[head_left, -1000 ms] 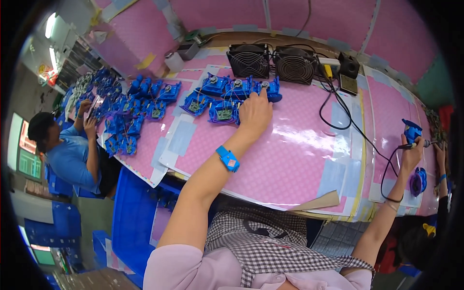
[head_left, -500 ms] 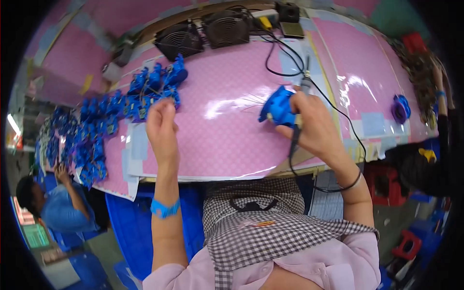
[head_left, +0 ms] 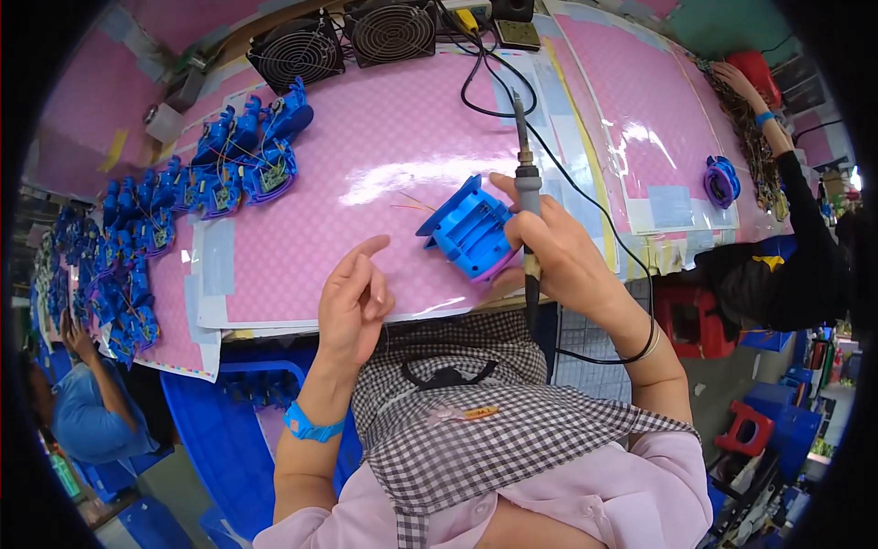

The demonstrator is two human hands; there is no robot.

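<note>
My right hand point(head_left: 558, 252) grips a soldering iron point(head_left: 528, 178) whose tip points away from me. The same hand also steadies a blue plastic housing point(head_left: 471, 229) with a purple rim. An empty battery compartment faces up on that housing, and thin wires stick out at its left. To the left of the housing, and apart from it, my left hand point(head_left: 357, 302) hovers near the table's front edge. Its index finger is stretched out, the other fingers are loosely bent, and nothing shows in them.
Several blue housings with circuit boards and wires point(head_left: 219, 188) stand at the left. Two black fans point(head_left: 390, 32) line the back. The iron's black cable point(head_left: 585, 183) loops along the right. One purple-blue housing point(head_left: 722, 183) lies farther right. Co-workers point(head_left: 96, 412) sit on both sides.
My left hand has come back from the housings on the left toward me, with nothing visible in it. My right hand has turned the housing so its battery compartment shows.
</note>
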